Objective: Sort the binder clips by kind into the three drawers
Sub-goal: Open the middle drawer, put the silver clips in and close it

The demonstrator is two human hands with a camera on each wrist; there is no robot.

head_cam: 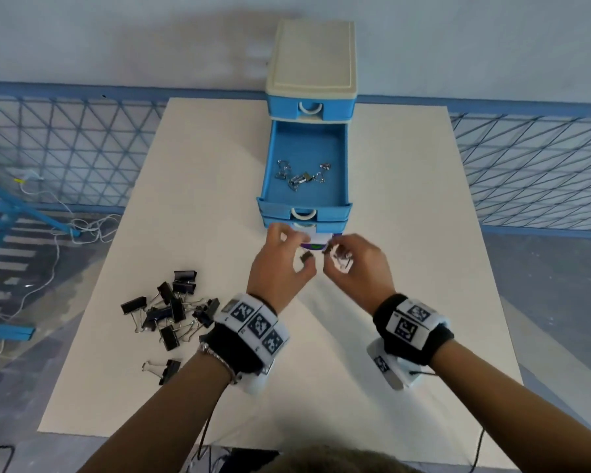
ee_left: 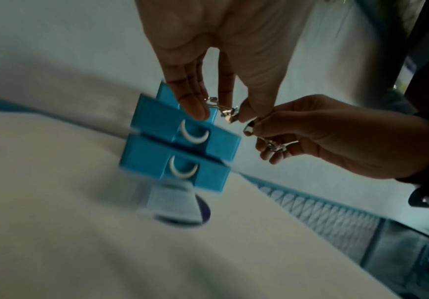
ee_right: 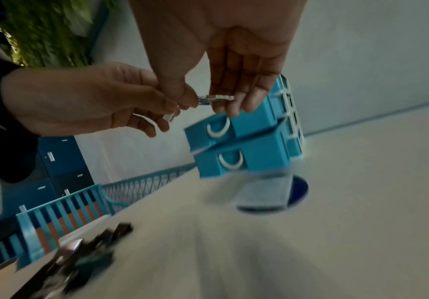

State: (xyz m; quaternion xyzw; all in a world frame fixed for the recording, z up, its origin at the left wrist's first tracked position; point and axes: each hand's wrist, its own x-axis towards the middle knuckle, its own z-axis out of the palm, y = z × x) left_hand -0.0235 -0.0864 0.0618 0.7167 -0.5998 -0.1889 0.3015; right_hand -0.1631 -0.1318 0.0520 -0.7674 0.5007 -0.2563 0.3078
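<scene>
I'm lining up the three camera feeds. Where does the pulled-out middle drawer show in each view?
Head: the middle drawer is top centre, open, small silver clips inside.
Left wrist: centre-left, only its blue front shows, tilted.
Right wrist: centre-right, its front below the fingertips.
Shared landmark: its white curved handle.

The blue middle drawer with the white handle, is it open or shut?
Open: the blue middle drawer is pulled out from the cabinet, with small silver binder clips lying inside.
</scene>
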